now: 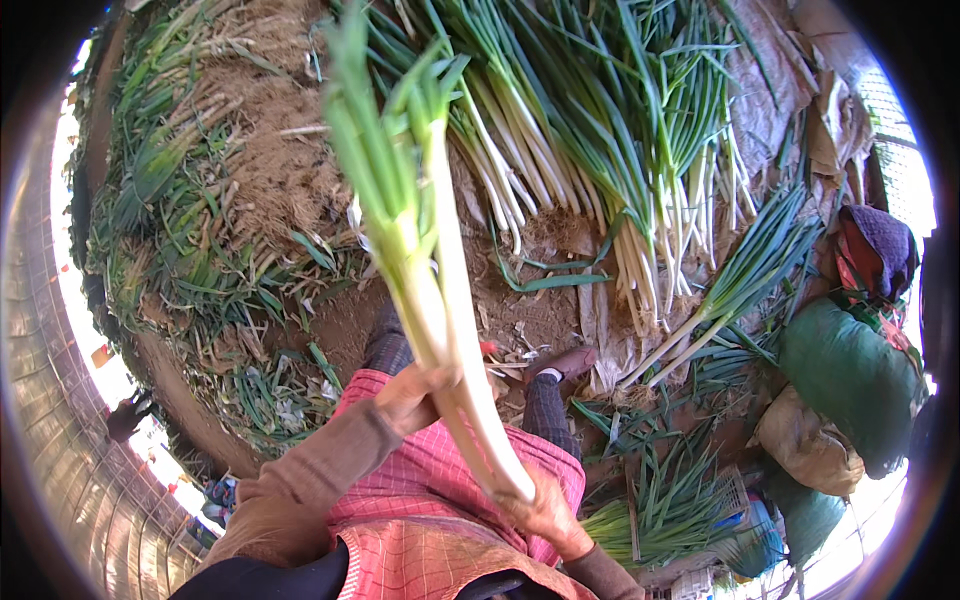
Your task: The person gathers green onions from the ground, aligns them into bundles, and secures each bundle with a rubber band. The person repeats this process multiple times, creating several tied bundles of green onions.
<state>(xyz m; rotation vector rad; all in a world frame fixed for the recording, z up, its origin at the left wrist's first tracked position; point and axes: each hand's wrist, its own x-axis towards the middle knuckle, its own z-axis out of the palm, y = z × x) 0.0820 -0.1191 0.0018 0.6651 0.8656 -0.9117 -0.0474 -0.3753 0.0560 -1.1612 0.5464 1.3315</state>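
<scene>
Two thick green onions (461, 315) rise in front of my lap, their white stems leaning down to the right and their green tops pointing away from me. My left hand (416, 397) is wrapped around the stems at mid-length. Around their lower white end, my right hand (544, 510) is closed, covering part of it. No roots show at the held end. Beyond my shoe (566, 364), a row of green onions (525, 142) lies with white stems and roots towards me. A smaller bunch of green onions (731, 277) rests to its right.
At left is a large heap of green onions with tangled roots (277, 150). Trimmed leaves (277, 397) litter the soil beside my legs. To the right sit a full green sack (847, 367) and a tan sack (810, 442). Cut green leaves (667, 502) lie near a crate (727, 491).
</scene>
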